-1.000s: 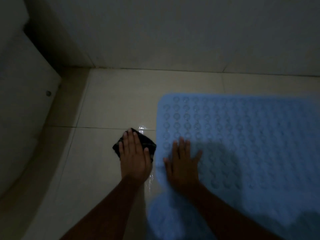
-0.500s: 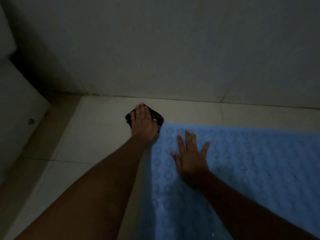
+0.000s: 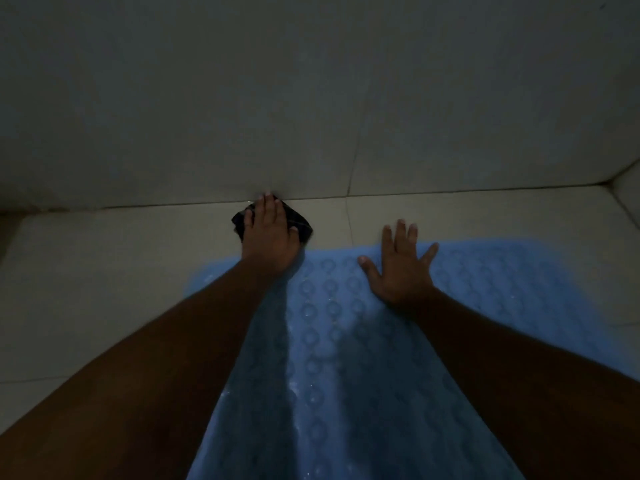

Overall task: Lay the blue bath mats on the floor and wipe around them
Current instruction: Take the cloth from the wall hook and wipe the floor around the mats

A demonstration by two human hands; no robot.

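The left hand (image 3: 268, 233), flat on the dark cloth (image 3: 300, 224), had rounded the far-left corner of the blue mat (image 3: 346, 375), apparently starting the far-edge wipe, while the spread right hand (image 3: 401, 268) pinned the mat.

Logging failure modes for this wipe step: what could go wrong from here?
1. The left hand presses the small dark cloth into the wall-floor joint; pushing further may just bunch the cloth.
2. The cloth lies near the far edge of the blue dimpled rubber bath mat; a rightward sweep could catch and lift it.
3. Wet glints show on the mat where the right hand leans flat; it might slip.
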